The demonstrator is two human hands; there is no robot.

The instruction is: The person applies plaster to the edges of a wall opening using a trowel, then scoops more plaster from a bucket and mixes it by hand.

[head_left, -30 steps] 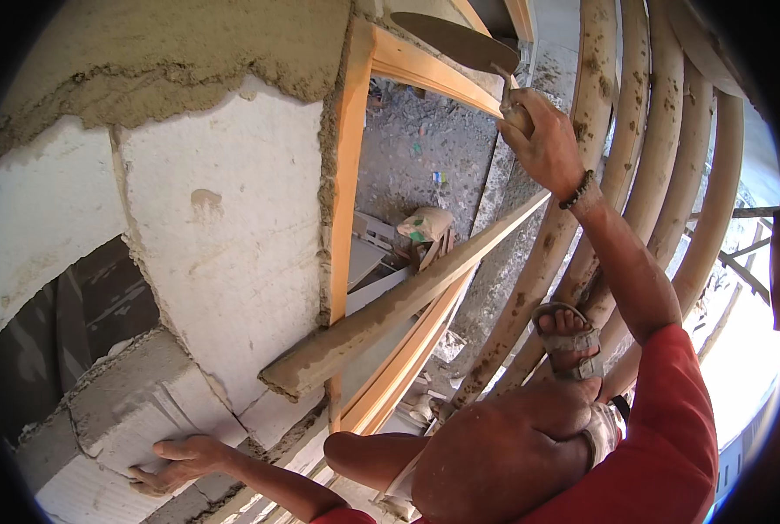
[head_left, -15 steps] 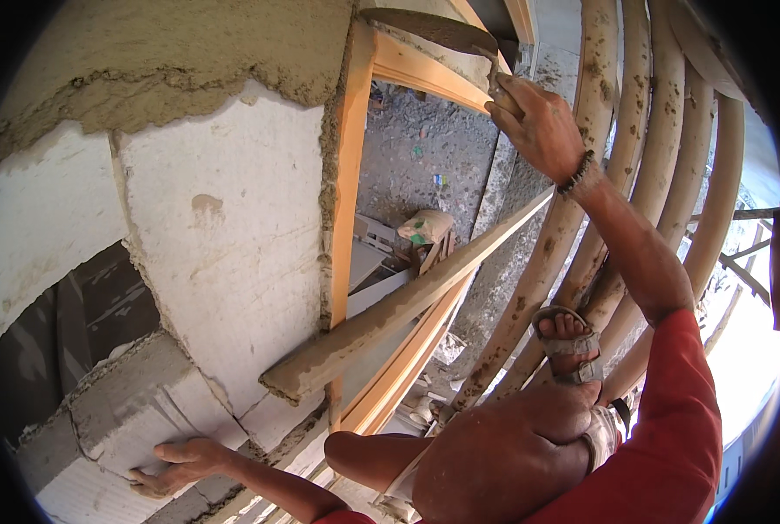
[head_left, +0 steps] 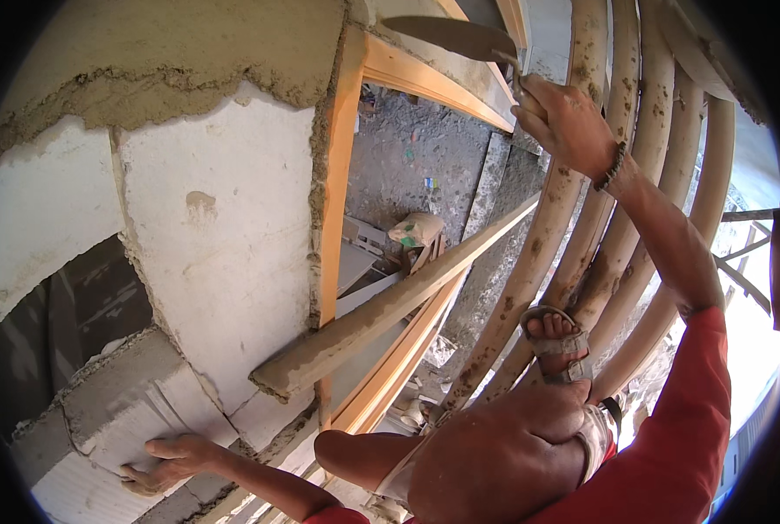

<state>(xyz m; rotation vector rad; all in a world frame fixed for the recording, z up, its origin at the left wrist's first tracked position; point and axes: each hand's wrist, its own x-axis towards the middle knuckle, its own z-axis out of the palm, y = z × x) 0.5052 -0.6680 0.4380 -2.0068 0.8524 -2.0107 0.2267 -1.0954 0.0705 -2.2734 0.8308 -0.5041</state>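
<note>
Right hand (head_left: pixel 564 122), upper right of frame: closed round handle of trowel (head_left: pixel 460 37), blade flat and pointing left along top edge, just above orange wooden frame (head_left: pixel 333 201); no mortar visible on blade from this angle.

Left hand (head_left: pixel 176 456), lower left: fingers spread, palm flat against white block wall (head_left: pixel 224 253), holding nothing, seemingly bracing.

Grey-brown mortar coat (head_left: pixel 145 52) across upper left only, lower edge ragged; blocks beneath bare, one small daub mid-block; mortar packed down joint between frame and block, centre of frame.

Long mortar-crusted straightedge (head_left: pixel 381 314) leaning diagonally from centre toward right, not in either hand.

Judged: plastering early to midway; top band coated, not yet levelled; most of wall below, centre to lower left, left to cover; straightedge pass not done.

Sandalled foot (head_left: pixel 554 342) on mortar-spattered scaffold poles (head_left: pixel 573 236), right of centre; rubble-strewn ground far below.
</note>
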